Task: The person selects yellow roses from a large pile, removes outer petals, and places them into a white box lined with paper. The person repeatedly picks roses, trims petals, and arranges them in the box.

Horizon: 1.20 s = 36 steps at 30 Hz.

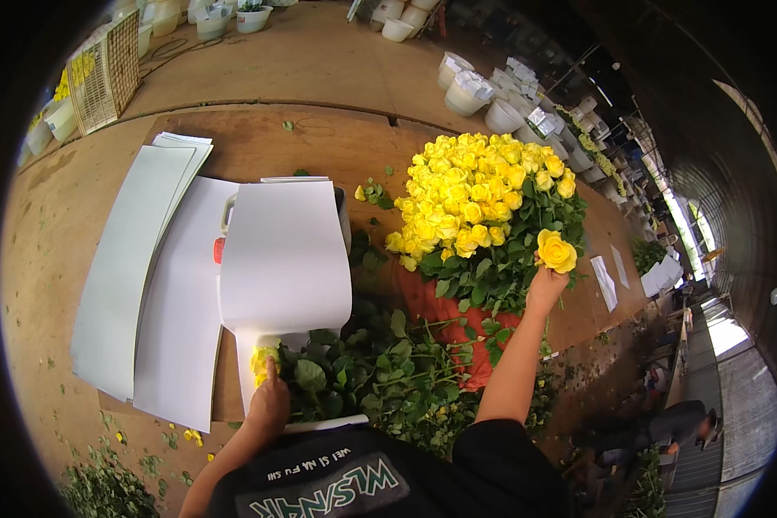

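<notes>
My right hand (546,286) holds a single yellow rose (557,251) just below its open bloom, at the near right side of a large heap of yellow roses (466,188). Down at the left, my left hand (269,403) rests a finger on a few yellow rose heads (263,364). These lie on white paper (244,346) close to my body; whether the hand grips them is hidden. Leafy rose stems (375,369) stretch between my two arms. A folded-over white sheet (285,256) stands above the left hand.
Large paper sheets (133,259) are stacked left on the wooden table (246,149). Red cloth (476,337) shows under the stems. White buckets (466,94) and a plastic crate (107,71) stand beyond. Another person (676,427) bends at the lower right. Cut leaves (107,489) lie lower left.
</notes>
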Motion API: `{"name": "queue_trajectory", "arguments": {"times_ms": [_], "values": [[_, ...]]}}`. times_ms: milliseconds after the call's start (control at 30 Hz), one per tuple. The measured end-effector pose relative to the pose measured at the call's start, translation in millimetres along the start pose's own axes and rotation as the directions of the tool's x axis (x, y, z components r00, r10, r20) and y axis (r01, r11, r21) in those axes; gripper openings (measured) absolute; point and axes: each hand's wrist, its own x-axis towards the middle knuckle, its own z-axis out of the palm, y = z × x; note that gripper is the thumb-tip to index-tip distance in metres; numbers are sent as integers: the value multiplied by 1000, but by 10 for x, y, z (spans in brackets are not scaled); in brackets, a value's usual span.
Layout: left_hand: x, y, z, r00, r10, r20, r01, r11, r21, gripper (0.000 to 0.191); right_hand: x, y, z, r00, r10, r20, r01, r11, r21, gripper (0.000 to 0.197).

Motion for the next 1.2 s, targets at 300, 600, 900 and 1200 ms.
{"name": "queue_trajectory", "arguments": {"times_ms": [300, 600, 900, 1200], "values": [[33, -126, 214, 973, 216, -83, -189, 949, 250, 18, -254, -670, 32, 983, -114, 146, 139, 975, -175, 20], [73, -111, 168, 986, 165, -30, -154, 960, 235, 17, -902, -1309, 346, 858, -124, 499, 200, 974, -102, 17], [-101, 256, -1005, 814, 31, -580, -291, 886, -361, 9, -1563, -1266, 684, 636, -66, 769, 171, 984, -57, 16], [-198, 628, -1921, 564, 237, -791, -681, 676, -283, 22, -1797, -1464, 839, 483, -128, 866, 245, 970, 7, 23]]}}
